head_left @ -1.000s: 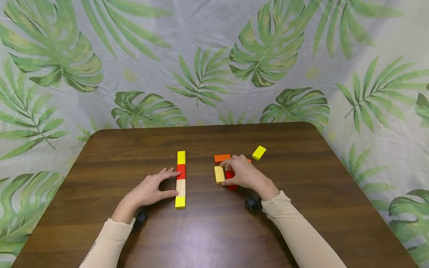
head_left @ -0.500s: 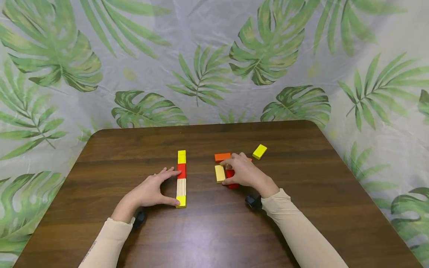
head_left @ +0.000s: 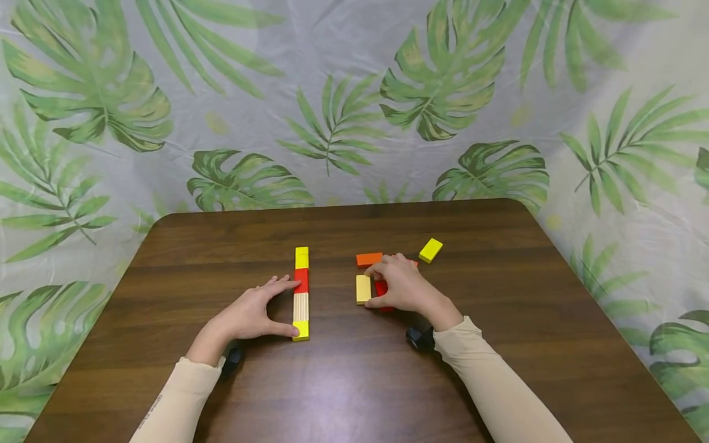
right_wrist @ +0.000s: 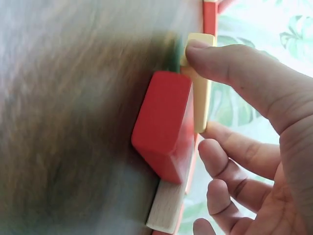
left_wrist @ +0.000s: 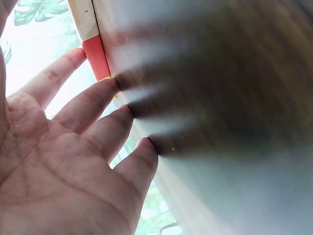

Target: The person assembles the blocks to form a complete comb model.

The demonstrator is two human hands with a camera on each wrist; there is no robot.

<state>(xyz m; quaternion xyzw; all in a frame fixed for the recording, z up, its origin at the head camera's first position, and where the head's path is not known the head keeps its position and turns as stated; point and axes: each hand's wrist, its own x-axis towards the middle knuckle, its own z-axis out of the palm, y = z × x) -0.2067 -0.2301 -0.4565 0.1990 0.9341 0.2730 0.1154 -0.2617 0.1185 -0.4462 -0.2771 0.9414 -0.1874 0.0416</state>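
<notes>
A straight row on the table holds a far yellow block, a red block, a striped plain-wood block and a near yellow block. My left hand lies along its left side, fingers extended. The index fingertip touches the red block, and the thumb tip rests on the near yellow one. To the right, my right hand pinches a pale yellow block by its ends between thumb and index finger. Beside that block lies another red block, partly covered by this hand in the head view.
An orange block lies behind the pale yellow one. Farther right is a loose yellow block. In the right wrist view, a plain-wood block shows beyond the red one. The brown table meets a leaf-patterned cloth behind.
My left thumb has slid nearer, from the striped block onto the near yellow block. The pale yellow block in my right hand has turned slightly and now stands straighter in the head view.
</notes>
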